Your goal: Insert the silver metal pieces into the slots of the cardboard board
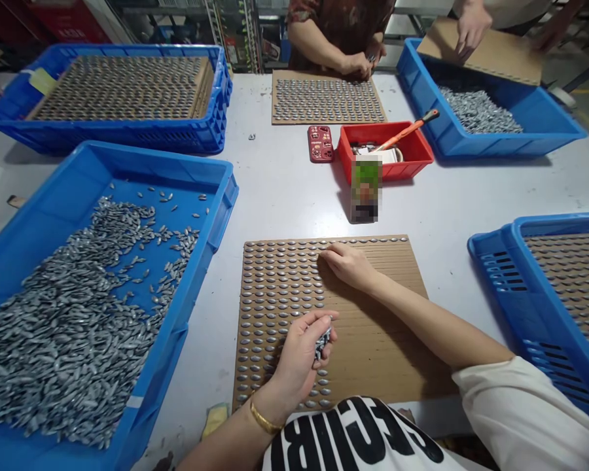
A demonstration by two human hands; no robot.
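Observation:
A corrugated cardboard sheet [377, 327] lies in front of me, its left half filled with rows of small grey metal pieces [275, 288]. My left hand [302, 356] is cupped shut on a handful of these pieces above the sheet's near left part. My right hand [348, 265] rests on the sheet near its top, fingers pinched together at the edge of the filled rows; what they hold is too small to make out.
A blue crate [69, 190] of loose metal pieces stands at my left. Another blue crate [495, 261] with a filled sheet is at my right. Across the table, other people's hands work at a filled sheet [326, 98] and blue crates [559, 124]. A red tray [412, 163] sits mid-table.

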